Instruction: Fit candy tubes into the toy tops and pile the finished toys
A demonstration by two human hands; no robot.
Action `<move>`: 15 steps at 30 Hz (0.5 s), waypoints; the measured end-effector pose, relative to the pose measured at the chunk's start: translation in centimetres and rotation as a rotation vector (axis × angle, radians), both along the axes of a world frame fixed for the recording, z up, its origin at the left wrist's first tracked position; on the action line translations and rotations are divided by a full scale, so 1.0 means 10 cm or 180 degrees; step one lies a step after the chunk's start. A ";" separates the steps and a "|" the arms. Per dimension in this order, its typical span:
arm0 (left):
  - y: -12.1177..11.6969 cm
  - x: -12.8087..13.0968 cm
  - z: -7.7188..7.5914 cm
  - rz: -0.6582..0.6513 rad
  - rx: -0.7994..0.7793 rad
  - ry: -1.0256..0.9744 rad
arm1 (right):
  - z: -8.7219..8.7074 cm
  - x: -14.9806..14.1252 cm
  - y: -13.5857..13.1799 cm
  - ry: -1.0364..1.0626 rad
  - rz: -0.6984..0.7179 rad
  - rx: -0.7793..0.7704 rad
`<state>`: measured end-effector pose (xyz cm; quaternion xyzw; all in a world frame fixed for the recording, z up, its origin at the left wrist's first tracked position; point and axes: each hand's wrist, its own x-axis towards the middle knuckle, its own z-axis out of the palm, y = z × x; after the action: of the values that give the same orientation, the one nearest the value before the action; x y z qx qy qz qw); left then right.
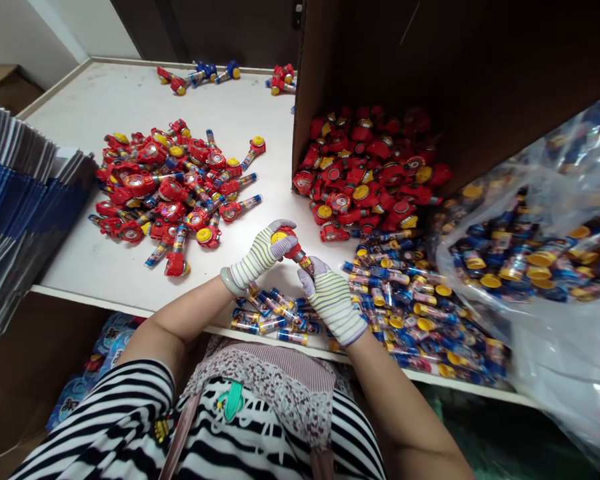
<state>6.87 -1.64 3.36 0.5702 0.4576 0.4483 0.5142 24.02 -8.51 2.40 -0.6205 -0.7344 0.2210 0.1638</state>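
My left hand point(263, 257), in a striped glove, is closed around a red toy head point(294, 251) with a yellow disc. My right hand point(331, 299), gloved alike, grips a small printed tube point(306, 264) at the head's lower end. Head and tube meet between my hands; whether they are fully joined I cannot tell. Below my hands, near the table's front edge, lie several loose tubes point(275, 310) with blue and yellow ends. Red heads with tubes attached form a pile point(165, 187) to the left.
A cardboard box point(301, 100) on its side holds a heap of red heads point(365, 173). Many tubes point(420, 307) spread at right beside a clear plastic bag point(545, 327). Stacked blue-and-white cartons point(20, 193) stand at left. Blue toys point(205, 72) lie along the back edge.
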 end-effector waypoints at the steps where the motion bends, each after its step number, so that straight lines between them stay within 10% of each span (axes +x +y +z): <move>1: -0.01 0.00 0.03 -0.0025 0.0036 0.0080 | 0.00 -0.01 -0.01 -0.0048 0.0010 -0.0016; 5: -0.03 -0.03 0.14 -0.0280 0.0100 0.0265 | -0.01 -0.04 -0.04 0.0487 -0.0032 -0.0266; 11: -0.12 -0.09 0.16 -0.0370 0.0174 0.0362 | -0.17 -0.19 -0.17 0.3442 -0.0034 -0.1802; 15: -0.13 -0.11 0.14 -0.0456 0.0218 0.0486 | -0.20 -0.21 -0.14 0.3030 0.0003 -0.1435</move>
<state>5.79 -2.89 4.74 0.6512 0.4379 0.3810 0.4888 21.95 -9.91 0.38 -0.4710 -0.5132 0.6310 0.3416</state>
